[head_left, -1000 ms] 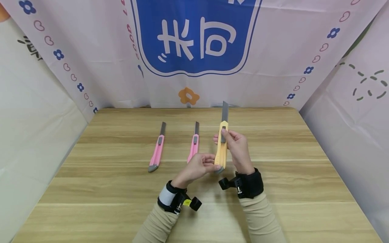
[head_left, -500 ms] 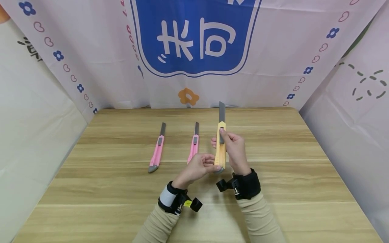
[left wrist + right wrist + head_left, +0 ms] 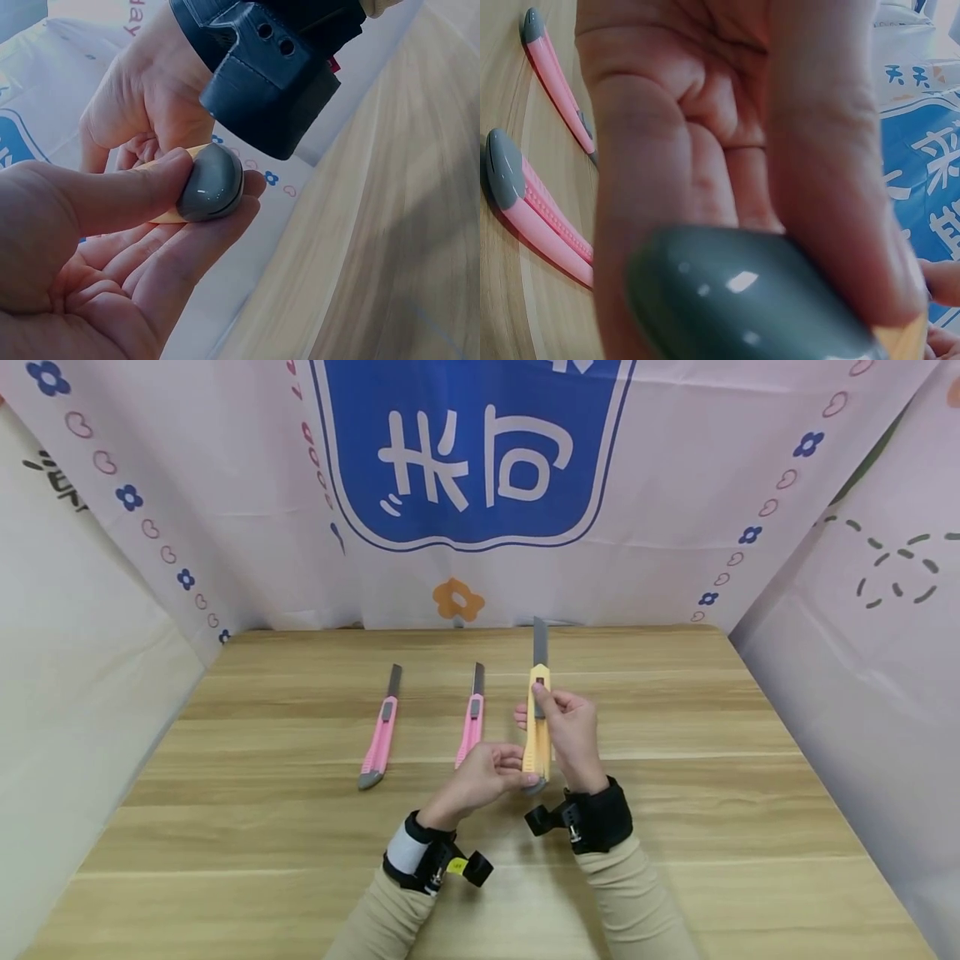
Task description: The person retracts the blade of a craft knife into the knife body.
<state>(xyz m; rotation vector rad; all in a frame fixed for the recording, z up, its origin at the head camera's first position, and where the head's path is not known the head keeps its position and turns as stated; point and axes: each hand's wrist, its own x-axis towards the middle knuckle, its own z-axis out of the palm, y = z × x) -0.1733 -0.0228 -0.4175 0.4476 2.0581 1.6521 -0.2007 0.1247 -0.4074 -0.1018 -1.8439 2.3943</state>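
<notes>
A yellow utility knife (image 3: 536, 752) is held up over the table, its grey blade (image 3: 541, 642) extended and pointing away from me. My right hand (image 3: 573, 731) grips its handle from the right, thumb on the grey slider. With thumb and fingers, my left hand (image 3: 480, 777) pinches the grey end cap (image 3: 211, 184), which shows close up in the left wrist view. Two pink utility knives lie on the table with blades out: a left one (image 3: 381, 739) and a middle one (image 3: 470, 727). The middle one's lower end is hidden behind my left hand in the head view.
The wooden table (image 3: 225, 827) reaches back to a white printed cloth (image 3: 660, 527) with a blue sign. Cloth also hangs at both sides. Black camera mounts sit on my left wrist (image 3: 423, 852) and right wrist (image 3: 600, 816), near each other.
The head view has shifted slightly, moving everything a little to the left. The yellow knife's blade end has tilted slightly left with my right hand. Both hands keep their hold, and the pink knives lie still.
</notes>
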